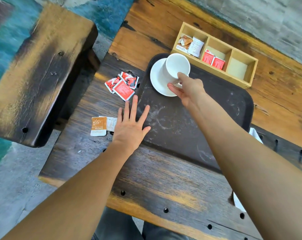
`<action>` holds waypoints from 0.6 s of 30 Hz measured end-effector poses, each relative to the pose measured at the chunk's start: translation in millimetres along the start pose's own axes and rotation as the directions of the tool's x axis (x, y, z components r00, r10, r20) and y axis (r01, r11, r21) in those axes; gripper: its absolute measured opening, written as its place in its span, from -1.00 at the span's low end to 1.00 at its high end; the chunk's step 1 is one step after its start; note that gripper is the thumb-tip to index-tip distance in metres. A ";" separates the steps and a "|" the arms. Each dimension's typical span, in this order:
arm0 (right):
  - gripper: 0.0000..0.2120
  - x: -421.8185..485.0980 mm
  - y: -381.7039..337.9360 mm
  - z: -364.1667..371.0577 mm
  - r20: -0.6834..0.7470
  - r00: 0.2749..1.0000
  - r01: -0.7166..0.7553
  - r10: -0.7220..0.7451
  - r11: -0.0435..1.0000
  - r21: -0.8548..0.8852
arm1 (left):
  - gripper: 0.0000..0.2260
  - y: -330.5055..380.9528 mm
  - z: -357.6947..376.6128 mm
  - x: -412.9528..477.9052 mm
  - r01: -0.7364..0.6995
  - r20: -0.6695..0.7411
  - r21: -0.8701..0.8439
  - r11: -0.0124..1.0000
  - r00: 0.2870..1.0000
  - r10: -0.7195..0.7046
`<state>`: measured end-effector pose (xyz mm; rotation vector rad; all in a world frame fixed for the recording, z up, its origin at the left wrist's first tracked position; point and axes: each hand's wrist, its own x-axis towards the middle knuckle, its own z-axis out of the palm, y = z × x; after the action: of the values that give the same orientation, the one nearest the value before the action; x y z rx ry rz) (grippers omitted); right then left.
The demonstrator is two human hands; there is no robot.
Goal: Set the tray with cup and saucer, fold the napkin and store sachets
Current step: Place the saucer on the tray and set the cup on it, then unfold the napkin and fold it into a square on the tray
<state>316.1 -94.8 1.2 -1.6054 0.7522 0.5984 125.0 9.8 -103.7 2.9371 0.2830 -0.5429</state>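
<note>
Left hand [131,122] lying flat, fingers spread wide, gripping nothing, straddling the tray [216,108] edge. Right hand [188,89] reaching toward 12 o'clock, pinching the cup [177,66], tilted on the saucer [158,78] at the tray's 11 o'clock corner.

No text can be read with certainty. Small white print is seen on the red sachets [122,85] lying on the table [164,179], and a white band with lettering is seen on the orange sachet [98,125], but both are too blurred to be made out. The same holds for the sachets in the wooden box [240,54].
</note>
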 end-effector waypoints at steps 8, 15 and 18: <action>-0.51 -8.5 8.0 -1.9 0.018 0.999 0.026 -0.026 1.000 -0.008 | -0.31 -0.3 2.5 1.1 0.004 -0.003 -0.018 1.000 1.000 -0.004; -0.61 -47.2 71.7 -76.9 -0.051 0.957 0.268 -0.286 0.937 -0.224 | -0.34 -3.0 1.3 -0.5 0.013 0.013 -0.022 1.000 1.000 -0.013; -0.75 -63.8 117.6 -138.4 -0.203 0.939 0.205 -0.278 0.925 -0.319 | -0.35 -2.4 -0.2 -1.0 0.004 0.030 -0.034 0.999 1.000 -0.003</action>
<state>181.8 -232.5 -5.8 -2.0410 0.6481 0.3433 123.6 12.0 -103.3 2.8938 0.2906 -0.5764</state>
